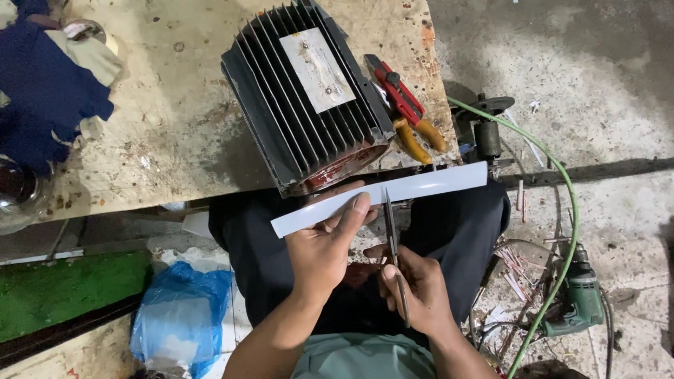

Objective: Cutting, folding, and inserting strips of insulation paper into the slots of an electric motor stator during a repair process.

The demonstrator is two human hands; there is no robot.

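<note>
Scissors (pixel 394 256) stand in my right hand (pixel 414 295), fingers closed around the handles, and the blades point up to the lower edge of a long white strip (pixel 382 194). I cannot tell how far the blades are apart. My left hand (pixel 326 245) pinches the strip near its middle, thumb on top, so the grip is narrow and holding. The strip hangs in air above my lap, just in front of the edge of the workbench (pixel 175 126), below the dark finned motor housing (pixel 305 95). I judge the strip is light and thin, somewhat springy like plastic sheet or insulation paper, because it bows gently. It looks smooth, so it may slip; holding close beside the cut line seems best. Red pliers (pixel 407 112) lie beside the motor.
</note>
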